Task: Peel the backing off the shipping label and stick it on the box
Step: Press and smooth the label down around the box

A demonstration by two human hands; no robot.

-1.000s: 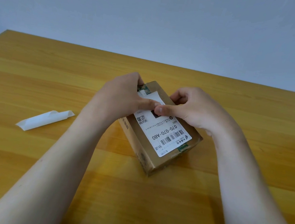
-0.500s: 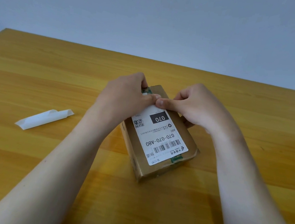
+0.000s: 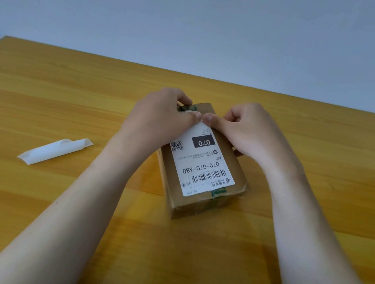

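Shipping label [image 3: 202, 164]: white, flat on the top face of the box, running nearly its full length; printed upside down from this view.
Backing [image 3: 56, 150]: white strip, loosely curled at its edges, lying alone on the table well to the left of the box.
Left hand [image 3: 161, 120]: thumb laid flat on the label's far edge, pressing down; fingers curled over the far left corner of the box, gripping it.
Label print, left side: QR code near the left hand; Chinese characters at the near left corner.
Label print, centre: white "070" in a black block; below it "A80", then large "070-070-A80".
Label print, near edge: barcode, with small "CHINA POST" and Chinese characters beside a logo; finer lines too small to read.
Box [image 3: 234, 170]: brown cardboard, lying slightly askew in the middle of the table, near right corner dented.
Green tape [image 3: 218, 192]: printed strip showing past the label at the near end and again at the far end.
Right hand [image 3: 248, 130]: thumb tip pressing the label's far edge, touching the left thumb; fingers folded into the palm above the box's far right edge, closed on nothing visible.
Table [image 3: 46, 102]: yellow wood grain.
Wall [image 3: 195, 26]: plain pale grey-blue.
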